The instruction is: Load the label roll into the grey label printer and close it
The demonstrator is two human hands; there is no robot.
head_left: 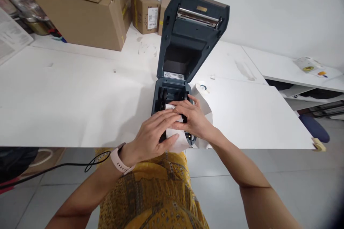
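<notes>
A dark grey label printer (158, 94) stands at the table's front edge with its lid (166, 48) swung up. White label paper (178, 142) runs out of its body and over the front edge. My left hand (154, 132) is on the paper, fingers stretched across it and thumb lower on the strip. My right hand (195, 118) reaches into the body from the right, with curled fingers on the paper close to my left fingertips. One right finger reaches towards the holder at the back right. The hands hide most of the inside.
A roll of labels (201, 87) lies right of the printer, beside a loose strip of backing paper (205, 107). Cardboard boxes (80, 18) are stacked at the back left. Another roll in plastic (309, 67) lies far right. A black cable (67, 164) hangs at lower left.
</notes>
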